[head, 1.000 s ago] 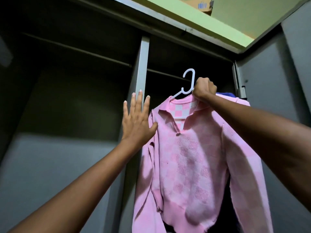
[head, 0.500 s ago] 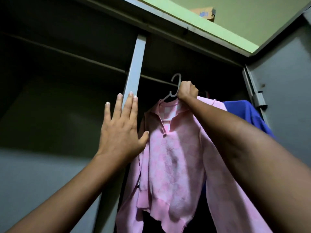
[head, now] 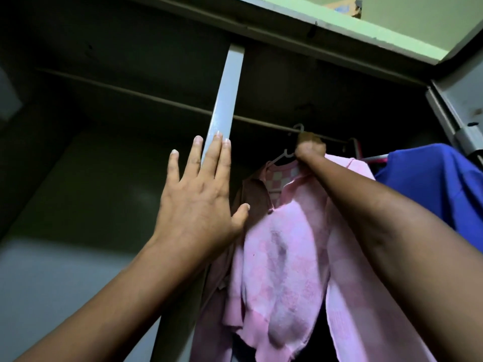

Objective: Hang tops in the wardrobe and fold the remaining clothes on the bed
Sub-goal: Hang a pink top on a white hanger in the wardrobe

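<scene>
A pink checked top [head: 285, 252] hangs on a white hanger [head: 283, 156] inside the dark wardrobe. My right hand [head: 309, 148] grips the hanger's neck, right at the hanging rail [head: 261, 122]; the hook shows faintly above my fist at the rail. My left hand [head: 198, 202] is flat with straight fingers against the grey centre post [head: 226, 100], its thumb beside the top's collar. The top's left sleeve lies in shadow.
A blue top [head: 436, 186] hangs on the rail to the right, by the open grey wardrobe door [head: 465, 100] and its hinge. A cardboard box [head: 347, 6] sits on top of the wardrobe. The left compartment is dark, with a second rail [head: 117, 90].
My right hand has carried the hanger and pink top deeper into the wardrobe and up to the rail. My left hand stays flat on the centre post.
</scene>
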{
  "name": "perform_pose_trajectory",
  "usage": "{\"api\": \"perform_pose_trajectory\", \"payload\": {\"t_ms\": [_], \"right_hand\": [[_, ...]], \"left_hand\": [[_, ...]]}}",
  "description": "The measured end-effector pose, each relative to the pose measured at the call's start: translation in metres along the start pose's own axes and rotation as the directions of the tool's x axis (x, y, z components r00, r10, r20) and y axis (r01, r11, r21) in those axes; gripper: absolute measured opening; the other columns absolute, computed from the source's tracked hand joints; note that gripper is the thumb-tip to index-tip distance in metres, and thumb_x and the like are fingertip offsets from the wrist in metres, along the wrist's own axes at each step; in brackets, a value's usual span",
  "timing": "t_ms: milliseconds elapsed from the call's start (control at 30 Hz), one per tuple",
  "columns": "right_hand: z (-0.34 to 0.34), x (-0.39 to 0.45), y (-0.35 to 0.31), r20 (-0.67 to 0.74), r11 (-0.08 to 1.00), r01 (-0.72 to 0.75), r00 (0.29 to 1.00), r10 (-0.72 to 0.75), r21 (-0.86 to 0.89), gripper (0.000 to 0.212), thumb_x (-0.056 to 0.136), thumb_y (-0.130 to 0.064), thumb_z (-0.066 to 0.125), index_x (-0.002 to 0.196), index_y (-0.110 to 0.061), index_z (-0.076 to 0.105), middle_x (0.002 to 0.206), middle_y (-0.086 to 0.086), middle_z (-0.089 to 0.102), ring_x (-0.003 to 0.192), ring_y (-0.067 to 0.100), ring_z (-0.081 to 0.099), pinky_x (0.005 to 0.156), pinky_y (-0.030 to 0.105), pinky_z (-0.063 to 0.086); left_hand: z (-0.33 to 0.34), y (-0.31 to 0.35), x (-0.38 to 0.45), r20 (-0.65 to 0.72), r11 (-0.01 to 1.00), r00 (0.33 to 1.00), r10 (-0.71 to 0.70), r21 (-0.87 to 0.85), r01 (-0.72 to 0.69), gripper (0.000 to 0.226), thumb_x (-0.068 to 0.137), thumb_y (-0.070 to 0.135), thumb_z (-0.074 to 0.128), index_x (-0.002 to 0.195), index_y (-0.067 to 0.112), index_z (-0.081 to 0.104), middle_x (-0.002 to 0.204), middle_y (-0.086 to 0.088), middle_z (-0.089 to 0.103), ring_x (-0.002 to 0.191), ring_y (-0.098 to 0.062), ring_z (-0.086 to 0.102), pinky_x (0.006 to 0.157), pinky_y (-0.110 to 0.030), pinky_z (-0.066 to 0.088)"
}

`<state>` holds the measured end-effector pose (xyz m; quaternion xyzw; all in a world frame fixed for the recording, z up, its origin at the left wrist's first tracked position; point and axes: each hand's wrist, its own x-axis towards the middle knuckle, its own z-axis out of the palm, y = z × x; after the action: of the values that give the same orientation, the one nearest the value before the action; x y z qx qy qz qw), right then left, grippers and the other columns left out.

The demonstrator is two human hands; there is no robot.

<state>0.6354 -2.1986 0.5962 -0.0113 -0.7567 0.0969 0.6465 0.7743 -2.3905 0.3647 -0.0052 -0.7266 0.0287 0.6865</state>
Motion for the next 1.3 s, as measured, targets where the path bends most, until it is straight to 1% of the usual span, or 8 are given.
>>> {"api": "perform_pose_trajectory", "payload": {"t_ms": [200,333,467,533,667,800,1033,1300], "right_hand": [[-0.009,0.007,0.043,0.037,0.99,-0.04,0.998,0.045,-0.135,0.038,0.098,-0.011,0.038,0.135,-0.012,0.047,0.134,0.016,0.052,0.124,0.034,0.049,0.094,0.04,0.044],[-0.019,0.02,0.072,0.229,0.978,0.039,0.973,0.009,-0.204,0.05,0.089,-0.026,0.058,0.137,-0.02,0.046,0.13,0.009,0.057,0.119,0.026,0.055,0.097,0.036,0.043],[-0.063,0.014,0.073,0.584,0.974,-0.136,0.781,0.219,-0.183,0.032,0.098,-0.024,0.04,0.077,-0.007,0.057,0.054,0.005,0.064,0.052,0.013,0.059,0.054,0.021,0.046],[-0.084,0.012,0.075,0.62,0.977,-0.138,0.756,0.209,-0.16,0.036,0.101,-0.021,0.037,0.074,-0.004,0.053,0.066,0.008,0.059,0.057,0.015,0.052,0.051,0.021,0.041],[-0.096,0.003,0.087,0.369,0.973,0.001,0.925,0.087,-0.232,0.037,0.092,-0.033,0.056,0.11,0.0,0.061,0.086,0.008,0.059,0.09,0.025,0.056,0.074,0.029,0.043],[-0.087,-0.012,0.098,0.205,0.912,-0.047,0.968,0.141,-0.406,0.042,0.089,-0.025,0.059,0.127,-0.008,0.054,0.132,0.017,0.053,0.121,0.034,0.051,0.095,0.04,0.042],[-0.079,-0.03,0.103,0.182,0.907,-0.082,0.969,0.17,-0.414,0.038,0.091,-0.018,0.054,0.126,-0.006,0.055,0.13,0.017,0.054,0.12,0.034,0.051,0.095,0.037,0.041],[-0.119,-0.054,0.095,0.104,0.957,-0.255,0.957,0.269,-0.136,0.046,0.079,-0.011,0.072,0.12,0.003,0.057,0.128,0.023,0.053,0.12,0.037,0.052,0.096,0.04,0.044]], "left_hand": [[0.001,0.002,-0.001,0.031,1.0,0.999,-0.011,0.009,0.011,0.092,0.087,0.065,0.024,0.144,0.012,-0.026,0.154,-0.003,-0.027,0.143,-0.021,-0.021,0.115,-0.044,-0.009],[0.0,0.002,-0.001,0.029,1.0,1.0,-0.008,0.008,0.007,0.092,0.088,0.065,0.024,0.142,0.012,-0.029,0.153,-0.004,-0.029,0.143,-0.022,-0.022,0.115,-0.044,-0.009],[-0.001,0.002,-0.001,0.032,1.0,0.999,-0.006,-0.002,0.006,0.092,0.089,0.064,0.025,0.142,0.011,-0.029,0.154,-0.005,-0.029,0.143,-0.022,-0.021,0.116,-0.045,-0.008],[-0.001,0.002,-0.002,0.026,1.0,1.0,-0.007,-0.024,0.008,0.092,0.089,0.063,0.026,0.143,0.011,-0.027,0.154,-0.004,-0.027,0.144,-0.022,-0.02,0.116,-0.045,-0.007],[-0.001,0.002,-0.002,0.021,1.0,1.0,-0.005,-0.025,0.006,0.091,0.089,0.063,0.025,0.143,0.011,-0.027,0.154,-0.005,-0.027,0.144,-0.023,-0.019,0.116,-0.045,-0.006],[0.0,0.002,-0.001,0.001,0.997,1.0,-0.01,-0.07,0.01,0.091,0.088,0.064,0.023,0.145,0.012,-0.023,0.156,-0.004,-0.022,0.145,-0.024,-0.014,0.116,-0.046,-0.003],[0.002,0.003,-0.003,-0.033,0.991,0.999,-0.008,-0.132,0.004,0.088,0.089,0.06,0.03,0.148,0.012,-0.014,0.158,-0.004,-0.015,0.146,-0.024,-0.01,0.116,-0.046,-0.002],[0.003,0.005,-0.016,-0.027,0.99,0.998,0.052,-0.131,-0.055,0.086,0.089,0.056,0.035,0.15,0.01,-0.005,0.158,-0.009,-0.012,0.145,-0.027,-0.012,0.116,-0.046,-0.007]]}}
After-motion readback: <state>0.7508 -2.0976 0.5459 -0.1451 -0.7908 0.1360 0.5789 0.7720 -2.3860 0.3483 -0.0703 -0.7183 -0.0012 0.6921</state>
